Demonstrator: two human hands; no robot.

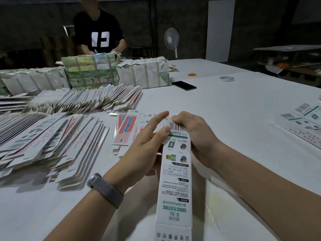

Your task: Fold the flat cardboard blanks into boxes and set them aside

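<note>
I hold a long white printed box (175, 180) lengthwise in front of me, its far end at my fingertips and its near end flap hanging open at the bottom edge of the view. My left hand (145, 145) grips its left side, thumb on the top face near the barcode, index finger stretched toward the far end flap. My right hand (194, 136) curls over the far right end, fingers pinching the flap area. Flat blanks (55, 136) lie in fanned piles to my left, and a few more (125, 129) lie just beyond my hands.
Wrapped bundles (142, 73) stand at the back of the white table (225, 105), where a person in a black shirt (99, 32) works. A phone (184, 85), tape roll (226, 78) and rubber bands (192, 74) lie mid-table. Folded boxes (302, 124) rest at right. A fan (171, 40) stands behind.
</note>
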